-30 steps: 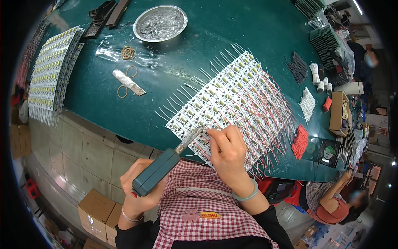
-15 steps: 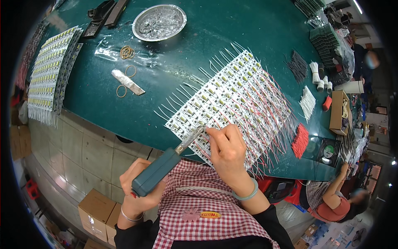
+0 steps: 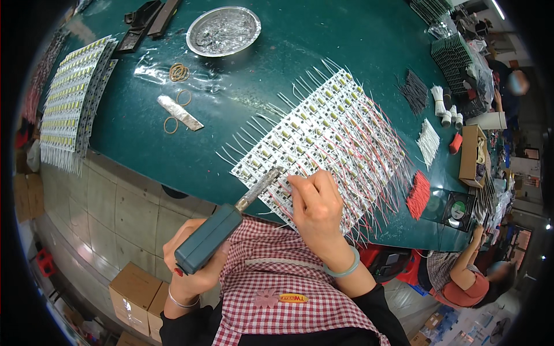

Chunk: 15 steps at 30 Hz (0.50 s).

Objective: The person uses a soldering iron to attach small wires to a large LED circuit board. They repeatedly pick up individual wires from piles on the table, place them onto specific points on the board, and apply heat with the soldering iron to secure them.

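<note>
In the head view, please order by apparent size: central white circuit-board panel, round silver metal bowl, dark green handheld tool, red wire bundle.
White panel
Metal bowl and green tool: too close to rank; tool is nearer the camera
Red bundle

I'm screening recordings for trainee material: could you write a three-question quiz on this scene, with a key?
1. Which hand holds the soldering iron?
2. True or false: the metal bowl stands on the green table, apart from the circuit boards in front of the person.
3. Beside the flat silvery strip lie: (a) scissors, (b) rubber bands, (c) cups.

Key: 1. Left hand. 2. True. 3. b.
</note>
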Available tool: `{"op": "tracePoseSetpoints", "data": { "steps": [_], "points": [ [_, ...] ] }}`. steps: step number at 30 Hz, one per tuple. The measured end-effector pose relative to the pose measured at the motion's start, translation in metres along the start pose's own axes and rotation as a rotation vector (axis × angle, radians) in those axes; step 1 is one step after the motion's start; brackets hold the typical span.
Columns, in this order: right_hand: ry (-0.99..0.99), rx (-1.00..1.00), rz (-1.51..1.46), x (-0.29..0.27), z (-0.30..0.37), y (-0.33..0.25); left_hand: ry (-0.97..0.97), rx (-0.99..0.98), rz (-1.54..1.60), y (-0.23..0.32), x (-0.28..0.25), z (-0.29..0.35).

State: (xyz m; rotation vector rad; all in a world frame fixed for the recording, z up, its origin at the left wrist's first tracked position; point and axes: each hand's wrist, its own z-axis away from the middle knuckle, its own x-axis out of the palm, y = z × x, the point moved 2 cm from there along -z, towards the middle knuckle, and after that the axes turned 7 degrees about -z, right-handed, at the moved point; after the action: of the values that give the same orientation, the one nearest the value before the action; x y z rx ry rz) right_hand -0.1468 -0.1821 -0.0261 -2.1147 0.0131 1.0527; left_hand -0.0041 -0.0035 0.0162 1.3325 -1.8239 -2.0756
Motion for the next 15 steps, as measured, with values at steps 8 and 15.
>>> {"op": "tracePoseSetpoints", "data": {
  "steps": [8, 15],
  "points": [
    [-0.017, 0.019, 0.03, -0.026, 0.005, -0.011, 0.033, -0.067, 0.014, -0.004, -0.003, 0.009],
    [-0.021, -0.018, -0.065, -0.048, 0.0, -0.036, 0.025, -0.078, -0.012, -0.005, -0.007, 0.013]
  ]
}}
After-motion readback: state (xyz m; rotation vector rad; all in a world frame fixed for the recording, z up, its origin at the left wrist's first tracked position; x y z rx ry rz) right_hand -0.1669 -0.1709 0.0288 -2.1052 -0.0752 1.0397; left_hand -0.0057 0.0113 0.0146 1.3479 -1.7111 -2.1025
